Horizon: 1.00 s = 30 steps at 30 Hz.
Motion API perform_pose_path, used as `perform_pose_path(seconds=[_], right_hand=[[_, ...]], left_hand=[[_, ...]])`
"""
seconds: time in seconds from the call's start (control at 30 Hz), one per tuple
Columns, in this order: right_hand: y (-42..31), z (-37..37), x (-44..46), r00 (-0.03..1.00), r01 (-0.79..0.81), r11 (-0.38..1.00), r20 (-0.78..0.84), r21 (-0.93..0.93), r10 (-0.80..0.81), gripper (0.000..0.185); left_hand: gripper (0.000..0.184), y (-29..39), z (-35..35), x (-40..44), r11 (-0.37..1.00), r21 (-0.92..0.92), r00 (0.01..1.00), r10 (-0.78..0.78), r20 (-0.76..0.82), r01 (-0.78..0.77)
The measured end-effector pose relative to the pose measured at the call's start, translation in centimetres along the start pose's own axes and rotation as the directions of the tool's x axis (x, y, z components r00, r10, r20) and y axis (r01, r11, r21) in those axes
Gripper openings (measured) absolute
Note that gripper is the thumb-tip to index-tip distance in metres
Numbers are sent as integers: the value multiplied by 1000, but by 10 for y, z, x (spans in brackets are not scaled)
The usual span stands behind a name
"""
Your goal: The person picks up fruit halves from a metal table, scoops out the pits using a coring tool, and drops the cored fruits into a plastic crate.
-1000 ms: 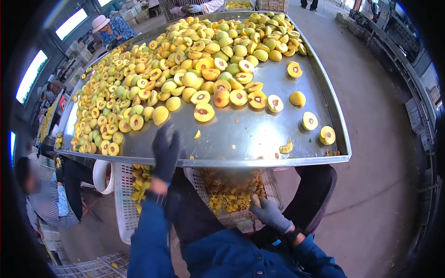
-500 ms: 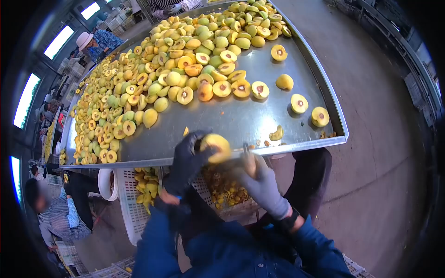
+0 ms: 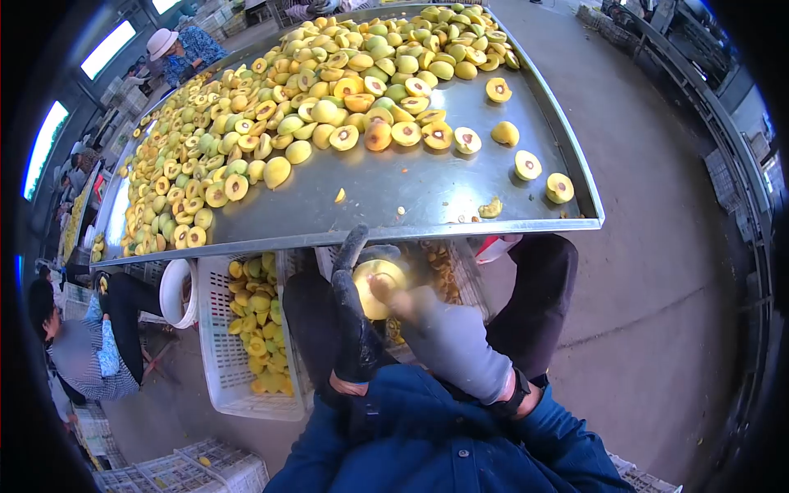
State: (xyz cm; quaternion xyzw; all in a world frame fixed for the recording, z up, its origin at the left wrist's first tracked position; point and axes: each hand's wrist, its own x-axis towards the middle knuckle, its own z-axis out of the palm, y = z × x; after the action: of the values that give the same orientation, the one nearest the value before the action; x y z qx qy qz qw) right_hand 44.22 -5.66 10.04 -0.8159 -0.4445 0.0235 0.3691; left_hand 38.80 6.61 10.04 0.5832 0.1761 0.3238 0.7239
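Note:
My left hand (image 3: 353,312), in a dark glove, holds a halved yellow fruit (image 3: 374,289) just below the near edge of the metal table (image 3: 312,215). The cut face of the fruit points up. My right hand (image 3: 448,333), in a grey glove, is closed at the fruit's right side, its fingers blurred; a tool in it cannot be made out. Many halved fruits (image 3: 325,111) are heaped over the back and left of the table. A few halves lie apart at its right, with a scrap of peel (image 3: 491,208) near the front edge.
Below the table, a white crate (image 3: 226,361) holds fruit pieces, and another crate (image 3: 470,283) holds scraps between my knees. A white bucket (image 3: 179,293) stands at the left. A seated person (image 3: 90,353) is at the left; others work beyond the table.
The fruit half came into my left hand from the table area, and both hands have drawn back below the table edge. My right hand has moved up from the scrap crate to the fruit.

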Motion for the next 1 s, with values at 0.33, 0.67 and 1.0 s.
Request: perform_pose_path(seconds=[0.33, 0.67, 1.0], right_hand=[[-1, 4, -17, 995, 86, 996, -43, 26, -85, 20], [-3, -11, -19, 967, -99, 986, 247, 133, 64, 22], [17, -16, -16, 761, -610, 454, 640, 649, 108, 24]], left_hand=[[64, 26, 13, -17, 965, 236, 993, 117, -1, -113], [50, 18, 10, -23, 950, 284, 987, 151, -52, -130], [48, 22, 4, 0, 969, 245, 978, -73, 194, 24]])
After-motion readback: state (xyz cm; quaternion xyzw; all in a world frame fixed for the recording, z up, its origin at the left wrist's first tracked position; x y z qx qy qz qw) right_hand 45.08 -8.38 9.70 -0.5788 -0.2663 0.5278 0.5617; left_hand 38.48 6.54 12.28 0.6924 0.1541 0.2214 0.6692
